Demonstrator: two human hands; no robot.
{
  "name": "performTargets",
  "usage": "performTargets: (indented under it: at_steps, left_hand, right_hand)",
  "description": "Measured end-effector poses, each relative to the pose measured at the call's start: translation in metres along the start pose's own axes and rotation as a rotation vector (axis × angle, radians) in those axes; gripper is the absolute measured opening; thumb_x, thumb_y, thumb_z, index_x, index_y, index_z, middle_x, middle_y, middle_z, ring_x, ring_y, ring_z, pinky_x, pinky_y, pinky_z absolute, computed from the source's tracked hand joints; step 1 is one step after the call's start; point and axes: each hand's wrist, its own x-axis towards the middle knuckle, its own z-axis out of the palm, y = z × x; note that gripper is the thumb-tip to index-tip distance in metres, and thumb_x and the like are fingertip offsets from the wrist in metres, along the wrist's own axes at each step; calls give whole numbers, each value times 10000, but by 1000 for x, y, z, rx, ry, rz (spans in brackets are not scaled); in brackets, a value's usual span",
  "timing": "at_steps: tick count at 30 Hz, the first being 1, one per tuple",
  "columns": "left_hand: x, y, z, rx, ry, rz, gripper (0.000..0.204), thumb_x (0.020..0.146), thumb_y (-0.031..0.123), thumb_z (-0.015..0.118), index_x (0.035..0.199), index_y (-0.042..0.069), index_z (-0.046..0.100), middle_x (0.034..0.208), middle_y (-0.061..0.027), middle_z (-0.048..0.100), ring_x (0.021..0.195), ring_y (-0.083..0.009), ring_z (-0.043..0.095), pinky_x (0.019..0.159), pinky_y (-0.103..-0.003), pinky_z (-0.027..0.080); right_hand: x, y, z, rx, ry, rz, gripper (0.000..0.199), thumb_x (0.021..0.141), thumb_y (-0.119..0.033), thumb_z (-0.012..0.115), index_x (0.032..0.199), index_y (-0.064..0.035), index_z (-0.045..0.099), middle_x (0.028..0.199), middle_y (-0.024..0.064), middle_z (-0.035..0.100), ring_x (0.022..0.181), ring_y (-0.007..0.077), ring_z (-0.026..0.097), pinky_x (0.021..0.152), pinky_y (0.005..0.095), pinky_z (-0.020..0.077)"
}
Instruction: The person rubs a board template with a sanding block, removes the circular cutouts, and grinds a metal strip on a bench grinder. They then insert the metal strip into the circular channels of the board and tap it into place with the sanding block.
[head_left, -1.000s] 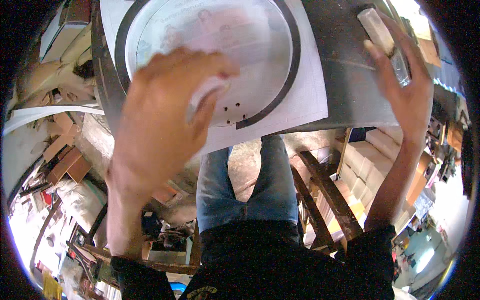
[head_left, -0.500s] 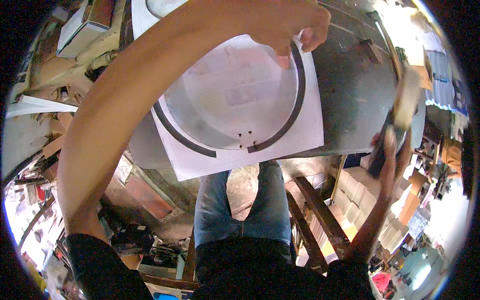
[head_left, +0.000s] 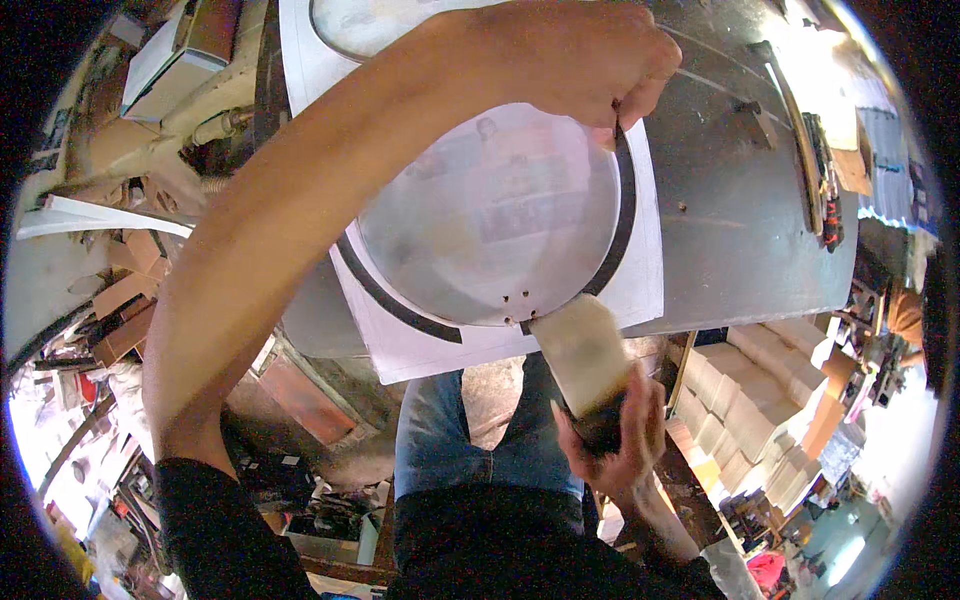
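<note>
A round, cloudy translucent disc (head_left: 470, 240) with several small holes near its lower edge lies on a white sheet (head_left: 640, 270). A black curved strip (head_left: 620, 230) borders the disc and has a gap by the holes. My left hand (head_left: 600, 75) reaches across the top, fingers pinched together at the strip's upper right; what they hold, if anything, is hidden. In my right hand (head_left: 630, 430) is a tool with a broad pale head (head_left: 580, 350) and a dark grip, slightly blurred. The head's tip is at the sheet's lower edge, beside the holes.
The sheet rests on a dark grey worktop (head_left: 740, 230). A second round piece (head_left: 370, 25) lies at the far left. Long tools (head_left: 810, 150) lie along the right side. Pale stacks (head_left: 740, 390) stand low right, and an open box (head_left: 180, 60) stands far left.
My right hand has swung the pale-headed tool in from the far right to the disc's lower edge. My left hand stays pinched at the strip. The whole view has shifted slightly.
</note>
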Motion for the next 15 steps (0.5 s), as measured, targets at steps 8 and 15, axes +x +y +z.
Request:
performTargets:
  at_steps: [8,15]
  left_hand:
    - [-6,15,3,121,-95,-194,147,674,52,782,765,43,668,772,-153,666,818,-323,669,702,-416,531]
    - [-7,15,2,199,11,-79,211,656,76,811,772,48,637,790,-123,676,752,-321,691,612,-427,540]
  right_hand:
    - [-2,10,15,-36,-117,21,888,721,-118,801,1427,98,308,1134,276,544,922,385,585,761,447,511]
    - [-9,4,16,-89,-23,-86,893,715,-178,838,1406,81,336,1204,287,541,975,427,604,770,467,534]
